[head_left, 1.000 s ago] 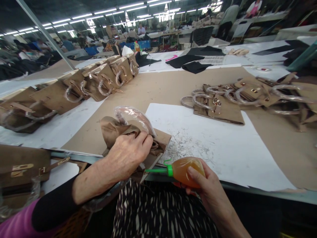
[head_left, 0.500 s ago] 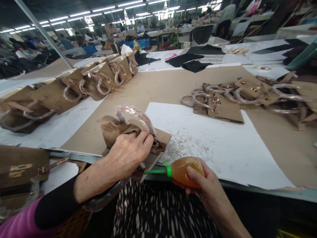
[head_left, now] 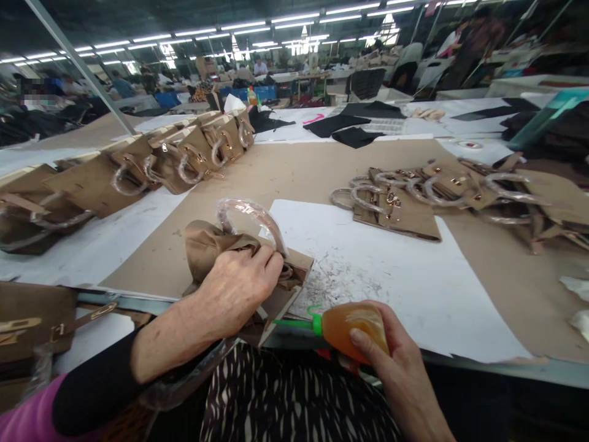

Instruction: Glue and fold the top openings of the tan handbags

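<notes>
Just under the left hand (head_left: pixel 243 279), I have a brown bag (head_left: pixel 280 301) lying tilted at the near edge of the table (head_left: pixel 552 371), its lower corner out over the patterned garment (head_left: pixel 276 393) on the lap. That hand is clamped on the bag's upper part, its fingertips tucked down among the folds where I lose sight of them. Soft brown material (head_left: pixel 200 245) bulges left of the knuckles, and a handle (head_left: pixel 264 220) sheathed in clear plastic arches up just beyond the fingers.

To the right of it, I see the right hand (head_left: pixel 386 344) wrapped round a squeeze bottle (head_left: pixel 354 328) of amber liquid, thumb pressed along the near side. The green nozzle (head_left: pixel 297 323) points left, toward the bag below the left hand's fingers; its tip is near the bag's edge, and I cannot tell whether the two touch.

Beyond the right hand, a white sheet (head_left: pixel 437 307) is sprinkled with dark scraps (head_left: pixel 343 276), close beside the bag. Farther out past that hand, I make out a heap of brown bags (head_left: pixel 442 172), partly on the sheet. Forward and left of the left hand, well apart from it, runs a row of bags (head_left: pixel 165 169). Far ahead of both hands lie black pieces (head_left: pixel 335 124).
</notes>
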Demonstrator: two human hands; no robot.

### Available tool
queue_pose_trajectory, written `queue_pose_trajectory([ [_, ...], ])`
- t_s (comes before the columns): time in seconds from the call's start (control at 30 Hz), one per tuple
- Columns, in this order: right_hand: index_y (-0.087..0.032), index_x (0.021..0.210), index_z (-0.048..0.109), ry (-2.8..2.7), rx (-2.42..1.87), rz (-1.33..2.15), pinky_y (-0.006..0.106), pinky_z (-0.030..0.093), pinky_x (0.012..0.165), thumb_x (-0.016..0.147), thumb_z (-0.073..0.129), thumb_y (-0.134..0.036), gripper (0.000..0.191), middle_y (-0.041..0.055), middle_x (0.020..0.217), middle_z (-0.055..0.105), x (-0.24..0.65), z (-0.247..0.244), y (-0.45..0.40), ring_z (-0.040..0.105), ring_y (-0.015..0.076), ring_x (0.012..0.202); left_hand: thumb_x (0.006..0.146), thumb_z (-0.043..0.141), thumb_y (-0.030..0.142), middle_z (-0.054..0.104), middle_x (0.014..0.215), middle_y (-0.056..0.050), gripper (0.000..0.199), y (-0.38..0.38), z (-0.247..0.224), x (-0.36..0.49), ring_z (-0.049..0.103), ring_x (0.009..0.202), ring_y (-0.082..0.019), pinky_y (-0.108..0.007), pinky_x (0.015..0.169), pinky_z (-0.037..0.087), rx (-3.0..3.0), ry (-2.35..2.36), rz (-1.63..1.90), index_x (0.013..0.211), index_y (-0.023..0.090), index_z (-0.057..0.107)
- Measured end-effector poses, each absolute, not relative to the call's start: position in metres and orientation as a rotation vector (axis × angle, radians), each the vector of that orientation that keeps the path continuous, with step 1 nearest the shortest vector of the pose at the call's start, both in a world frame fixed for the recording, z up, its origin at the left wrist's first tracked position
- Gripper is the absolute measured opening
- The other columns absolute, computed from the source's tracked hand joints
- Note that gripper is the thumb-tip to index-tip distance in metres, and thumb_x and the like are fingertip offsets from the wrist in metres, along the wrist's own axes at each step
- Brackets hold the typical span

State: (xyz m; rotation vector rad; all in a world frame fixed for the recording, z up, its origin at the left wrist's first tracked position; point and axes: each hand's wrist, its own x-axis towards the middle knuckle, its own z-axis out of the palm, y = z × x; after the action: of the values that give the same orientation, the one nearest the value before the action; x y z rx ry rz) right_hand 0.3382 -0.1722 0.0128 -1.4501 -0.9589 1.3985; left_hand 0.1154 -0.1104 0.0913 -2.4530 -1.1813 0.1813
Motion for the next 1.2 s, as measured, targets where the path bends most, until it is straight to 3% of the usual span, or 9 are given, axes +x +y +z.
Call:
queue_pose_trajectory([
  [0.2,-0.024,0.109,0.048,-1.109,-1.532,1.341,0.03,0.049,0.055,0.077,0.064,-0.051,0.044,0.0002,0.085,0.063,0.35,-0.007,-0.16,0.059,0.0212,0.068,0.073,0.06,0.011,0.063,0.083,-0.006,0.016,-0.104,0.093,0.116,0.059,0.064,-0.021,-0.031,0.05,0.04,-2.488,-1.215,0.223,0.089,0.014,0.057],
  [0.37,-0.023,0.111,0.048,-1.314,-1.647,1.097,0.038,0.046,0.076,0.075,0.063,-0.057,0.052,0.0025,0.091,0.063,0.356,-0.02,-0.14,0.059,0.0252,0.08,0.074,0.06,0.013,0.062,0.083,-0.006,0.013,-0.092,0.097,0.119,0.06,0.068,-0.023,-0.033,0.052,0.042,-2.536,-1.254,0.261,0.086,0.015,0.055],
  [0.63,-0.019,0.113,0.051,-1.446,-1.595,0.854,0.043,0.047,0.08,0.074,0.064,-0.059,0.058,0.0097,0.102,0.062,0.359,-0.041,-0.132,0.059,0.0292,0.087,0.075,0.058,0.013,0.061,0.083,-0.007,0.01,-0.072,0.1,0.118,0.06,0.072,-0.024,-0.035,0.059,0.045,-2.569,-1.254,0.259,0.084,0.015,0.053],
  [0.9,-0.023,0.113,0.05,-1.723,-1.332,0.579,0.033,0.051,0.075,0.087,0.06,-0.032,0.029,0.0068,0.104,0.056,0.354,-0.043,-0.126,0.058,0.0229,0.089,0.078,0.051,0.014,0.061,0.088,-0.007,0.01,-0.055,0.106,0.121,0.059,0.077,-0.022,-0.032,0.065,0.045,-2.647,-1.34,0.369,0.087,0.015,0.055],
  [1.07,-0.02,0.126,0.041,-1.929,-1.223,0.241,0.033,0.055,0.074,0.08,0.045,-0.005,0.049,0.0119,0.116,0.052,0.355,-0.051,-0.12,0.058,0.0255,0.099,0.081,0.046,0.012,0.062,0.088,-0.008,0.016,-0.048,0.112,0.124,0.06,0.077,-0.021,-0.031,0.066,0.045,-2.658,-1.385,0.391,0.09,0.015,0.058],
  [1.2,-0.018,0.127,0.041,-2.07,-1.188,0.001,0.037,0.055,0.076,0.074,0.036,0.003,0.057,0.0145,0.12,0.051,0.358,-0.052,-0.119,0.056,0.0278,0.104,0.081,0.046,0.011,0.064,0.086,-0.007,0.017,-0.041,0.116,0.122,0.06,0.076,-0.021,-0.031,0.064,0.044,-2.632,-1.412,0.383,0.089,0.015,0.06],
])
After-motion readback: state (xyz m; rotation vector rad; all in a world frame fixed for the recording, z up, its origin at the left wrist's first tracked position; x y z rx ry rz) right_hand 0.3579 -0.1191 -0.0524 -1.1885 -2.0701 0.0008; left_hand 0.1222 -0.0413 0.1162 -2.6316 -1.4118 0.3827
